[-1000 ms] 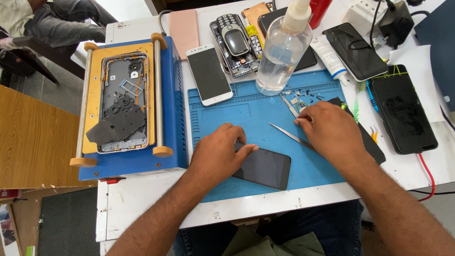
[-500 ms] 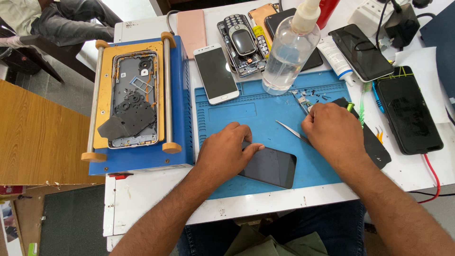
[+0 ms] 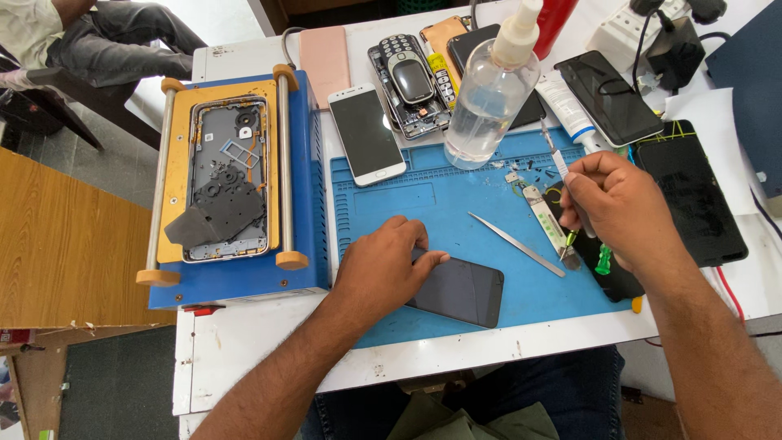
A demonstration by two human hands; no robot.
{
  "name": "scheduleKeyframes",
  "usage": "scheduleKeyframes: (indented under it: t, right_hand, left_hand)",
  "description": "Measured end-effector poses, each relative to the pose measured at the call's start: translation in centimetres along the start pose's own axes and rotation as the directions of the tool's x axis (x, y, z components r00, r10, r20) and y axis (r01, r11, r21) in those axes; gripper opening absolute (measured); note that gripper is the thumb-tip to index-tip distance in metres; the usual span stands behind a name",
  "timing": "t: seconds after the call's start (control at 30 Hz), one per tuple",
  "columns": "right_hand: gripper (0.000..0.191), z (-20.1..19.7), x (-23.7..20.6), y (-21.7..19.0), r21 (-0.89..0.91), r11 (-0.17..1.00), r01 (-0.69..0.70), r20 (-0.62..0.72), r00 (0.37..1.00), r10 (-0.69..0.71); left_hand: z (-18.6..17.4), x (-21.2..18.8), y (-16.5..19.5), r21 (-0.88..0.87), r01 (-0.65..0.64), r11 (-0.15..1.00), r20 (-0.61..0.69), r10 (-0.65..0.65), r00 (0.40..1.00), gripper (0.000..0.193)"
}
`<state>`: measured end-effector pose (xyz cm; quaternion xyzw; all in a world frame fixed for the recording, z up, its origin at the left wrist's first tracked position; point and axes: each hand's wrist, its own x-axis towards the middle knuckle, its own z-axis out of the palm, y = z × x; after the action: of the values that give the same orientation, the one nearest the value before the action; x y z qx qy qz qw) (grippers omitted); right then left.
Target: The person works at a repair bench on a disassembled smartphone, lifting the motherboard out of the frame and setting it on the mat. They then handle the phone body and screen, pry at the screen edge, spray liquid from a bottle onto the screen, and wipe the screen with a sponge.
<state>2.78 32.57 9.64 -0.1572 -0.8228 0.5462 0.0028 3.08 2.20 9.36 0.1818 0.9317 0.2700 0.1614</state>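
Note:
My left hand [image 3: 383, 273] lies flat on the left end of a black phone [image 3: 460, 292], which rests face up on the blue work mat [image 3: 407, 204]. My right hand [image 3: 623, 208] is at the mat's right edge, closed around a thin silver-tipped tool [image 3: 556, 155] that points up and away from me. Silver tweezers [image 3: 517, 244] lie loose on the mat between my hands. Small screws and parts [image 3: 521, 173] are scattered just beyond the right hand.
A blue and yellow fixture [image 3: 224, 175] at the left holds an opened phone frame. A clear spray bottle [image 3: 489, 98], a white phone [image 3: 366, 134], a keypad phone [image 3: 411, 81] and several dark phones [image 3: 688, 191] crowd the back and right. Another person sits at the top left.
My right hand has left the tweezers on the mat, shifted right and now grips the thin tool. My left hand stays on the black phone.

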Motion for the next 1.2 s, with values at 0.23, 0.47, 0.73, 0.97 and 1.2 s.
scheduleKeyframes:
  t: [0.23,0.47,0.73,0.97,1.2]
  right_hand:
    - [0.021,-0.7,0.4,-0.6,-0.844,0.504,0.183,-0.048,0.911,-0.41]
    - [0.022,-0.9,-4.7,-1.0,-0.777,0.58,0.247,0.004,0.922,-0.388]
    - [0.046,2.9,-11.7,1.7,-0.508,0.748,0.428,0.344,0.897,-0.279]
    - [0.056,4.4,-10.5,2.3,-0.601,0.592,0.537,0.479,0.835,-0.271]
    - [0.061,5.2,-9.5,2.7,-0.613,0.569,0.548,0.455,0.834,-0.313]
  left_hand:
    - [-0.1,-0.1,0.3,0.018,-0.024,1.0,-0.024,0.024,0.999,0.042]
    - [-0.4,0.5,0.1,-0.012,0.002,1.0,-0.006,-0.002,1.0,0.039]
    - [0.1,1.0,-0.7,0.045,-0.108,0.993,-0.111,0.112,0.987,0.029]
    - [-0.5,1.2,-0.8,0.0,-0.104,0.995,0.023,0.104,0.994,0.031]
    - [-0.4,1.4,-1.4,0.01,-0.137,0.99,0.001,0.137,0.991,0.029]
